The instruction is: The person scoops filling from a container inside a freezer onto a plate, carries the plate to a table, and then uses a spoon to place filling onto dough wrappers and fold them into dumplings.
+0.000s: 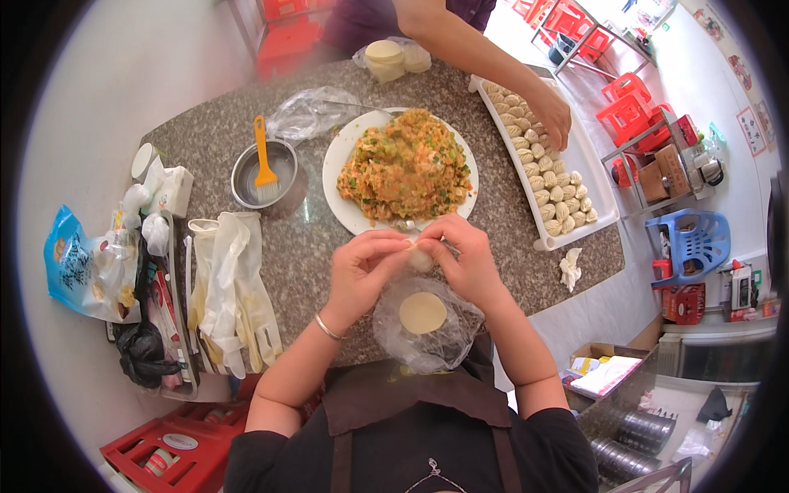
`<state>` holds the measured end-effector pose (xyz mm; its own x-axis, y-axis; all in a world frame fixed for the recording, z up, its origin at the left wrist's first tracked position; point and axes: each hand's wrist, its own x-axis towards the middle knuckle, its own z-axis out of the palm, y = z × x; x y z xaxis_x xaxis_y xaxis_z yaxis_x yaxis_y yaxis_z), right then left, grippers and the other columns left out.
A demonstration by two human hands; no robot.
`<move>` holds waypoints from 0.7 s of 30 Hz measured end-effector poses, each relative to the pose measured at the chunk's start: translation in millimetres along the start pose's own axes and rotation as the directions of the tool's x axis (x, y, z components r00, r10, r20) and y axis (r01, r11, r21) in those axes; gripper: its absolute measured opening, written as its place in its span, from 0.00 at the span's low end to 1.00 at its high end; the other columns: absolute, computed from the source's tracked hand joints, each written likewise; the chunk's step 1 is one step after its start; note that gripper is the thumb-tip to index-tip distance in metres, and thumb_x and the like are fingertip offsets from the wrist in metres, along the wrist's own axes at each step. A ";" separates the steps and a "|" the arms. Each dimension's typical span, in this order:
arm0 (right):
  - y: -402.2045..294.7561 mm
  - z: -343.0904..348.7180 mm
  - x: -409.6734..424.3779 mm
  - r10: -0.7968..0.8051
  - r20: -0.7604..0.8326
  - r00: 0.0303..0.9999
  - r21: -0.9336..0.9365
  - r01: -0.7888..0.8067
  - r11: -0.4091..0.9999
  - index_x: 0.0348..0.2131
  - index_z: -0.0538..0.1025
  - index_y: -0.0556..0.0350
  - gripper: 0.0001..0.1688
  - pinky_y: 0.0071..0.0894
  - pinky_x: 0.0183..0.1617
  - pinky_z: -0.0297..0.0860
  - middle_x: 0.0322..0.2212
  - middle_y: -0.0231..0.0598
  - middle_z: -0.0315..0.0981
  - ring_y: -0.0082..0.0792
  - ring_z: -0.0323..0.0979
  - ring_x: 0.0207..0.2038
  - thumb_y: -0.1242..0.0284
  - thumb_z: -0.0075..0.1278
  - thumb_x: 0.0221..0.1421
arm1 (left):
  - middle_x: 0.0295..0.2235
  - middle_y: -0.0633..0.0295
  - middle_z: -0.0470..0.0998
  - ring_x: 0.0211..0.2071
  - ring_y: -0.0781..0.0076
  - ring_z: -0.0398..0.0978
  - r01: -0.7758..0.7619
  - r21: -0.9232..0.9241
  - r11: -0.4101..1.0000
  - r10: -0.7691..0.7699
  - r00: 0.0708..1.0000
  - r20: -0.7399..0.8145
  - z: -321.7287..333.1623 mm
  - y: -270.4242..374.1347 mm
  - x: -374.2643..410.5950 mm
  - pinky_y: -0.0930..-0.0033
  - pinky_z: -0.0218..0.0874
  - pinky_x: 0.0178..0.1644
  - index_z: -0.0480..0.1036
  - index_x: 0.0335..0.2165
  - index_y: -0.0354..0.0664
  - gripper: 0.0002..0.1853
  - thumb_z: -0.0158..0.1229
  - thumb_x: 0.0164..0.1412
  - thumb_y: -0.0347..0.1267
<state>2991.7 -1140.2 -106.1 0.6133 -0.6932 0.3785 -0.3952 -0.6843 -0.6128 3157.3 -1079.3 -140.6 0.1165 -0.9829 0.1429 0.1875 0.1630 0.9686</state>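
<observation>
Between the fingertips of my left hand (363,265) and my right hand (462,256) is a small dumpling (421,260), pinched at its top edge. Both hands are just in front of a white plate (336,179) heaped with chopped vegetable filling (410,169). A metal utensil handle shows at the plate's near rim, partly hidden by my fingers. Below my hands, a stack of round dough wrappers (423,312) lies on a clear plastic bag (394,345). My fingers cover part of the dumpling.
At right, a co-worker's hand (555,120) reaches over a white tray (607,203) with rows of pleated dumplings (545,179). A metal bowl (237,185) with an orange-handled brush (264,154) stands left. Rubber gloves (231,289) hang at the left edge. More wrappers (383,58) sit at the back.
</observation>
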 end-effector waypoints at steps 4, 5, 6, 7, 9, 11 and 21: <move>-1.5 -7.2 6.3 0.016 0.101 0.995 0.024 -0.019 1.000 0.26 0.73 0.61 0.04 0.29 0.36 0.65 0.26 0.39 0.70 0.36 0.69 0.32 0.80 0.53 0.46 | 0.36 0.56 0.75 0.36 0.75 0.73 -0.044 -0.025 0.999 0.045 0.999 0.030 -2.2 -7.4 -2.1 0.77 0.66 0.40 0.76 0.31 0.31 0.07 0.57 0.50 0.16; -1.6 -6.8 6.2 -0.026 0.080 0.996 0.060 0.022 0.998 0.26 0.73 0.61 0.04 0.29 0.36 0.65 0.26 0.39 0.70 0.35 0.69 0.32 0.80 0.53 0.46 | 0.36 0.57 0.74 0.36 0.75 0.73 -0.048 -0.014 0.999 0.048 0.998 0.033 -2.5 -6.6 -2.3 0.77 0.66 0.40 0.75 0.31 0.31 0.06 0.57 0.50 0.16; -1.4 -4.5 5.0 -0.036 0.038 0.999 0.055 0.034 0.998 0.26 0.73 0.61 0.04 0.29 0.37 0.65 0.26 0.39 0.70 0.35 0.69 0.32 0.80 0.53 0.47 | 0.36 0.57 0.74 0.36 0.75 0.73 -0.055 -0.003 0.999 0.055 0.998 0.038 -2.5 -6.0 -1.9 0.76 0.66 0.40 0.75 0.31 0.31 0.06 0.57 0.50 0.16; -0.8 0.0 3.0 -0.047 -0.004 0.999 0.049 0.047 0.998 0.26 0.73 0.61 0.04 0.29 0.37 0.65 0.26 0.39 0.70 0.35 0.69 0.32 0.79 0.53 0.47 | 0.36 0.57 0.74 0.36 0.75 0.73 -0.042 -0.013 0.999 0.042 0.999 0.023 -2.2 -6.5 -2.3 0.76 0.66 0.40 0.75 0.31 0.31 0.06 0.57 0.50 0.16; 0.1 4.5 0.6 -0.043 -0.034 0.999 0.046 0.044 0.998 0.26 0.73 0.61 0.03 0.29 0.37 0.65 0.26 0.39 0.71 0.35 0.69 0.32 0.79 0.53 0.47 | 0.35 0.58 0.74 0.36 0.75 0.73 -0.020 -0.034 0.999 0.019 1.000 -0.008 -1.3 -8.1 -2.7 0.76 0.66 0.39 0.75 0.30 0.32 0.06 0.57 0.50 0.16; 0.4 6.4 0.0 -0.013 -0.011 1.000 0.050 0.013 0.999 0.26 0.73 0.61 0.03 0.29 0.37 0.65 0.27 0.39 0.71 0.35 0.69 0.32 0.79 0.53 0.47 | 0.35 0.58 0.74 0.35 0.75 0.73 -0.014 -0.042 0.999 0.013 0.999 -0.033 -1.0 -7.6 -1.8 0.76 0.66 0.39 0.75 0.31 0.32 0.07 0.57 0.50 0.16; -7.2 -5.1 6.5 0.048 0.079 0.996 0.008 -0.048 0.999 0.27 0.73 0.61 0.04 0.30 0.38 0.65 0.28 0.40 0.71 0.36 0.69 0.33 0.81 0.53 0.46 | 0.34 0.58 0.75 0.35 0.76 0.73 -0.101 0.001 0.995 0.101 0.995 -0.007 -1.8 -7.1 -0.5 0.78 0.66 0.38 0.76 0.30 0.32 0.06 0.58 0.50 0.16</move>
<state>2995.0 -1140.9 -95.7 0.6459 -0.7049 0.2930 -0.4188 -0.6481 -0.6361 3157.7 -1079.8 -147.9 0.1420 -0.9608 0.2382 0.1741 0.2611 0.9495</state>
